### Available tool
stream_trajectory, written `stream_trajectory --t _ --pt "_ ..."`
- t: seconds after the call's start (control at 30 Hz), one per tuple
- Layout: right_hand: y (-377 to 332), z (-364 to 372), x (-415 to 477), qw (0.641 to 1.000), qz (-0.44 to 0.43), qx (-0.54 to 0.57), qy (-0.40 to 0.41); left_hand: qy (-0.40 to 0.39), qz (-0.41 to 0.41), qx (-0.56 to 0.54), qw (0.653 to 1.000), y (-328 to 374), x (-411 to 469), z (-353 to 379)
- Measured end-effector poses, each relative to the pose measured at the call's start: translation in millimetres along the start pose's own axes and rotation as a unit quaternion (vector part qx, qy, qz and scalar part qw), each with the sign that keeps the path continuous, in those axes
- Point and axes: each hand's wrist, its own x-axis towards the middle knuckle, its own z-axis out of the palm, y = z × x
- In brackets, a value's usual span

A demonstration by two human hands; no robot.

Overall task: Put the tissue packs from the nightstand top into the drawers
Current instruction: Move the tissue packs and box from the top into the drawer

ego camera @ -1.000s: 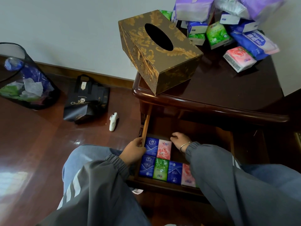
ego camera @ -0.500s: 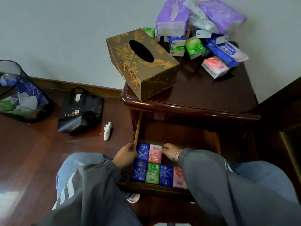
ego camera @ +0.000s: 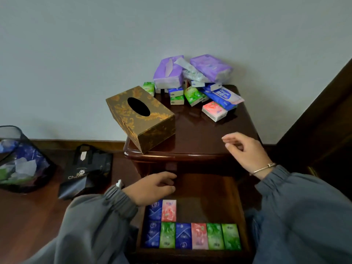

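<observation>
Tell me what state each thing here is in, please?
Drawer: pulled open, part filled.
Tissue packs in drawer: eight, lying flat in rows.
Tissue pack pile: on nightstand, not yet stowed.
Tissue box: no tissue showing.
Left hand: empty, over drawer.
Right hand: empty, above nightstand.
Wastebasket: holds rubbish.

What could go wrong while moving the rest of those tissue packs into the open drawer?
1. The right hand hovers over the nightstand beside the gold tissue box, which is perched at the front-left corner. A brush from the grey sleeve might knock it off.
2. The purple packs lie on top of the small packs at the back. Pulling out a lower one could topple the pile.
</observation>
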Motion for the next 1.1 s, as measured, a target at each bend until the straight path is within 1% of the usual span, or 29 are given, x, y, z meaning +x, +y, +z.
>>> stream_trajectory --t 0.07,0.13,0.2,0.3,0.4,0.47,0.6,0.7,0.87,0.9,0.93,0.97,1.0,1.03,1.1 --pt "18.8 -11.4 23.8 0.995 0.000 -0.062 0.075 0.007 0.057 0.037 0.998 34.2 -3.0 -11.6" --pt "35.0 -15.6 47.8 0.987 0.021 -0.125 0.100 0.043 0.113 0.065 0.990 64.3 -0.9 -20.8" --pt "45.7 -13.4 69.7 0.981 0.045 -0.168 0.084 0.108 0.156 0.098 0.977 88.3 6.8 -30.0" --pt "51.9 -0.5 92.0 0.975 0.079 -0.206 0.032 0.220 0.193 0.154 0.944 113.5 26.0 -44.7" --pt "56.9 17.3 99.8 0.959 0.118 -0.257 -0.031 0.296 0.199 0.207 0.911 125.8 48.0 -63.8" --pt "60.3 25.4 102.0 0.945 0.126 -0.297 -0.055 0.326 0.188 0.236 0.896 129.5 61.8 -80.9" --pt "64.3 29.8 103.0 0.934 0.115 -0.334 -0.049 0.345 0.147 0.280 0.884 134.1 90.4 -121.1" --pt "66.4 32.2 101.4 0.933 0.109 -0.341 -0.037 0.347 0.095 0.309 0.881 137.7 115.5 -149.3" --pt "69.0 36.3 102.6 0.933 0.098 -0.345 -0.014 0.364 0.011 0.346 0.865 137.8 152.7 -180.1" --pt "69.8 37.1 103.0 0.933 0.097 -0.346 -0.009 0.382 0.008 0.353 0.854 137.4 157.4 -181.5" --pt "70.4 37.3 103.7 0.933 0.096 -0.348 -0.005 0.408 0.014 0.367 0.836 137.9 161.2 -180.8" --pt "70.8 37.5 104.5 0.932 0.095 -0.349 -0.002 0.432 0.029 0.381 0.817 139.3 164.1 -177.3" --pt "71.2 37.6 104.9 0.932 0.095 -0.350 0.000 0.442 0.050 0.394 0.804 141.9 166.0 -171.3" --pt "71.4 37.9 105.1 0.932 0.095 -0.350 0.002 0.433 0.071 0.408 0.800 144.6 167.9 -163.3" --pt "71.8 39.0 105.1 0.932 0.095 -0.350 0.004 0.377 0.100 0.450 0.803 148.0 173.3 -144.2"
